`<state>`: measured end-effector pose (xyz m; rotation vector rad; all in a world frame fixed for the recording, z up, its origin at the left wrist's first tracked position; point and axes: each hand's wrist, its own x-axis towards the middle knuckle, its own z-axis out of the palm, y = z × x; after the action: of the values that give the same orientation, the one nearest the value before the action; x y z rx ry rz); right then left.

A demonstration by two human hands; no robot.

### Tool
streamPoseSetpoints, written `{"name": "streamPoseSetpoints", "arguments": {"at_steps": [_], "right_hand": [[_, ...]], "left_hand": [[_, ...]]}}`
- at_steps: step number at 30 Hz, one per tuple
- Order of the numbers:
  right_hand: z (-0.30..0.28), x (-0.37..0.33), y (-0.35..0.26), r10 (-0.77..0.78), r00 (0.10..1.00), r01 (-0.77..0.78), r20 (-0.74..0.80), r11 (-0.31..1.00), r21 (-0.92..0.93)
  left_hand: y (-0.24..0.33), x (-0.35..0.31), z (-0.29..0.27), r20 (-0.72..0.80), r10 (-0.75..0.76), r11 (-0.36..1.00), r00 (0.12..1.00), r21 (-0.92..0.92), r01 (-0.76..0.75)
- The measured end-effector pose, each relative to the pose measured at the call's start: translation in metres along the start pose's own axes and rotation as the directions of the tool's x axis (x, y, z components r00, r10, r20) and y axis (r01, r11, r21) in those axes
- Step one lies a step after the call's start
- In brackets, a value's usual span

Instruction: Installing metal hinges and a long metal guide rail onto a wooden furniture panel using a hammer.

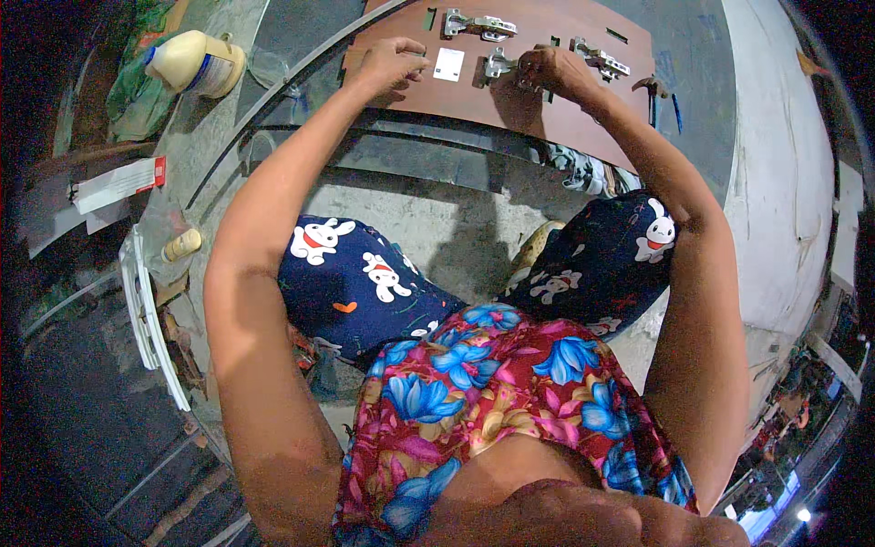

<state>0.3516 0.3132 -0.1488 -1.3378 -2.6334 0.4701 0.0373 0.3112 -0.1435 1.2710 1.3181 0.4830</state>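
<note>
A brown wood-look board (401, 23) lies ahead of me with metal cabinet hinges on it. My left hand (394, 67) is over its left part, fingers loosely bent and apart, with nothing visible in them. Beside those fingers lies a small white card (448, 64). My right hand (558, 73) is closed at the near middle cabinet hinge (498, 65); its fingers hide the hinge's right end. One more hinge (480, 25) rests farther back, and another hinge (602, 59) is just right of my right hand.
A hammer (651, 86) and a blue slender tool (677, 114) lie by the board's right end. A pale jug (196, 64) stands at the far left, with a small bottle (182, 244) nearer me. Bunched cloth (579, 169) sits under the board's near edge.
</note>
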Motion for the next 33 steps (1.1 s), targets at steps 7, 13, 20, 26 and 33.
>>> {"name": "streamPoseSetpoints", "arguments": {"at_steps": [7, 13, 20, 26, 33], "right_hand": [[-0.006, -0.01, 0.014, -0.011, 0.999, 0.012, -0.047, 1.0, 0.014], [-0.008, -0.014, 0.018, 0.025, 0.999, -0.022, 0.032, 0.997, -0.069], [-0.003, -0.016, 0.013, 0.096, 0.993, -0.094, 0.067, 0.995, -0.033], [-0.007, -0.014, 0.003, 0.134, 0.984, -0.121, 0.119, 0.986, -0.113], [-0.017, -0.014, -0.008, 0.064, 0.988, -0.046, 0.142, 0.991, -0.126]], "left_hand": [[0.005, 0.001, 0.004, 0.027, -0.033, 0.998, 0.999, -0.05, 0.034], [0.006, 0.001, 0.003, 0.028, -0.011, 1.0, 1.0, -0.021, 0.011], [0.007, 0.002, 0.003, 0.031, 0.008, 1.0, 0.999, -0.011, -0.008], [0.008, 0.0, 0.004, 0.042, 0.085, 0.996, 0.996, -0.007, -0.084], [0.012, -0.003, 0.003, 0.042, 0.04, 0.999, 0.998, 0.01, -0.04]]}}
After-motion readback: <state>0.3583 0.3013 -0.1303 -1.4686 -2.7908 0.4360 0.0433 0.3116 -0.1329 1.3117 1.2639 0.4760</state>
